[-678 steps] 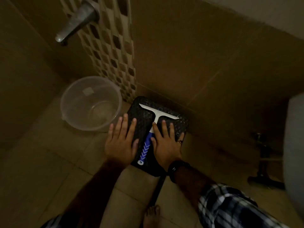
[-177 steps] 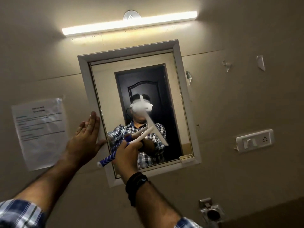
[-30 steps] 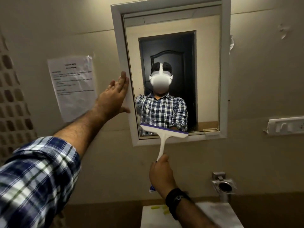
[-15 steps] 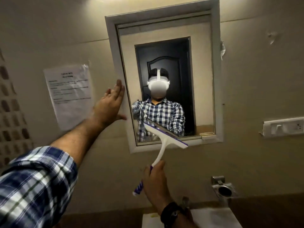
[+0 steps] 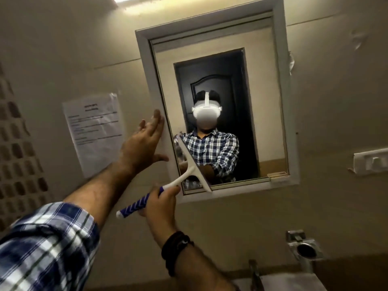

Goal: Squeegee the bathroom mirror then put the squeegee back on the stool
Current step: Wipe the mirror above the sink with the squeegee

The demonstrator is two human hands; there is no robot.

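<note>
The white-framed bathroom mirror point(image 5: 270, 97) hangs on the beige wall ahead. My right hand point(image 5: 161, 203) grips the blue-and-white striped handle of the squeegee point(image 5: 190, 166). Its white blade stands nearly upright against the lower left part of the glass, slanting down to the bottom frame. My left hand point(image 5: 142, 147) is flat and open, fingers spread, pressed on the mirror's left frame. The stool is out of view.
A printed paper sheet point(image 5: 94, 131) is taped to the wall left of the mirror. A switch plate point(image 5: 371, 160) sits at the right. Below are a metal holder point(image 5: 304, 248), a tap point(image 5: 255, 274) and the white sink edge point(image 5: 294, 283). Patterned tiles point(image 5: 19, 156) line the far left.
The squeegee blade has turned from horizontal along the mirror's bottom edge to nearly vertical on the lower left glass. My right hand rose and moved left. The left hand stays on the frame.
</note>
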